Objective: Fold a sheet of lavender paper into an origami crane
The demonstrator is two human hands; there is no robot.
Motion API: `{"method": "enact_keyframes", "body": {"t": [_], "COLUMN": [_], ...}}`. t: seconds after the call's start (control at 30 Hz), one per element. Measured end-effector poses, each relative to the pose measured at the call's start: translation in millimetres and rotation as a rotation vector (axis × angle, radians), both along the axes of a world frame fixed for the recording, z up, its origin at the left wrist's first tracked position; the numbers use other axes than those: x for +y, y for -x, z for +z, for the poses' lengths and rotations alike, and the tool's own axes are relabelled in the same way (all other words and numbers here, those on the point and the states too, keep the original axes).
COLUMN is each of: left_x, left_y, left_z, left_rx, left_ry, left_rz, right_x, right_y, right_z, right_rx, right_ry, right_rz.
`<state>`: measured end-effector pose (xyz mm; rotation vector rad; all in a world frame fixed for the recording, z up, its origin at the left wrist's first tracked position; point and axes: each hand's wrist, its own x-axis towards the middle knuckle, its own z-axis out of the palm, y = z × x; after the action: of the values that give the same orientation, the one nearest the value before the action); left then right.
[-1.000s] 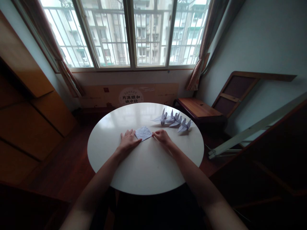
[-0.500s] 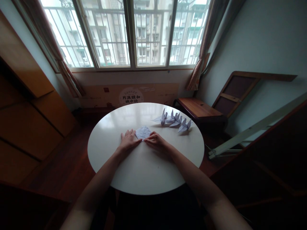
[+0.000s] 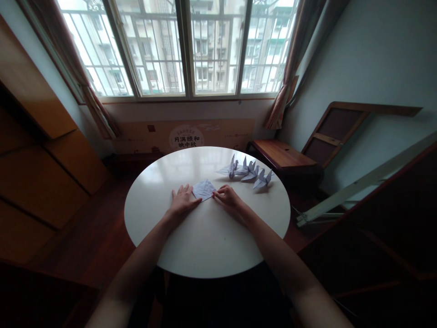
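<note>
A small folded sheet of pale paper (image 3: 204,189), with creases across it, lies on the white round table (image 3: 205,246). My left hand (image 3: 183,199) rests flat at its left edge, fingers spread and the thumb reaching along the near side. At the paper's right corner, my right hand (image 3: 226,197) has its thumb and fingertips pinched on the edge. Several folded paper cranes (image 3: 251,171) stand in a group to the right, beyond my right hand.
Behind the table, a printed cardboard panel (image 3: 218,132) stands under the barred window (image 3: 215,50). A low wooden stool (image 3: 285,154) sits at the back right, near a leaning wooden frame (image 3: 327,132). Wooden cabinets (image 3: 51,173) line the left.
My right hand has slid right along the paper's near edge, from the bottom corner to the right corner. My left hand and the cranes have stayed in place.
</note>
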<state>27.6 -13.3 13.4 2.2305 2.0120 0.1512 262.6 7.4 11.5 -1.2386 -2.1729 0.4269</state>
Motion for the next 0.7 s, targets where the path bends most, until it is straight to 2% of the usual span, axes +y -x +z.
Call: {"method": "enact_keyframes", "body": {"t": [0.13,0.47,0.57,0.7], "left_x": [-0.5,1.4,1.5,2.2], "left_y": [0.2,2.0,2.0,2.3], "left_z": [1.0,-2.7,-3.1,-4.5], "left_rx": [0.001,-0.012,-0.014,-0.029], "left_ry": [0.008,-0.004,-0.006,-0.019], "left_rz": [-0.006,-0.008,-0.012,-0.015], "right_x": [0.6,-2.2,0.6,2.1], "right_y": [-1.7,-6.7,-8.1,-7.3], "right_z": [2.4,7.9,4.4,-0.4], "right_rx": [-0.017,0.002,0.017,0.084], "right_ry": [-0.013,0.069,0.051,-0.090], "right_rz": [-0.059,-0.193,-0.167,-0.058]}}
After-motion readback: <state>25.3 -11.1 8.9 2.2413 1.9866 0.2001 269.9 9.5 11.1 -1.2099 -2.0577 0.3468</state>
